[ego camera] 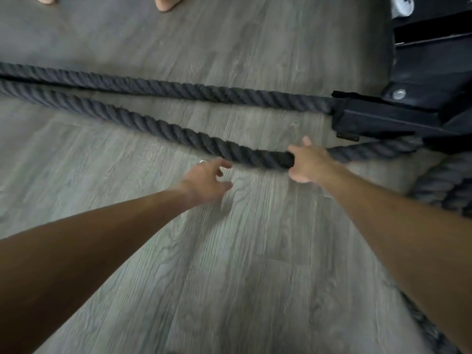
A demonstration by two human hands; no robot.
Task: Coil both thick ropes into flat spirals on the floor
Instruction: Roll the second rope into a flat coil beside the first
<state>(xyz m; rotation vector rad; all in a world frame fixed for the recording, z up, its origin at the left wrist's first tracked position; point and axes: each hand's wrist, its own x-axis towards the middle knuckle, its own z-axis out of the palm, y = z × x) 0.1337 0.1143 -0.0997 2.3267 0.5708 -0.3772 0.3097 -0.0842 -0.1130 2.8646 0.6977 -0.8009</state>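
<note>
Ropes (pixel 158 88) mostly straight on floor (pixel 229 251), uncoiled; right hand (pixel 306 162) gripping near one, left hand (pixel 204 180) spread, empty.

The two thick twisted ropes (pixel 158 89) are dark charcoal grey with a diagonal strand pattern. The wood-plank floor (pixel 242 251) is pale grey with darker streaked grain. The metal frame base (pixel 378 116) is black, with a silver bolt (pixel 399 94).

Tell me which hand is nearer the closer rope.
Right. The right hand grips the closer rope itself; the left hand is open just short of it, not touching.
</note>
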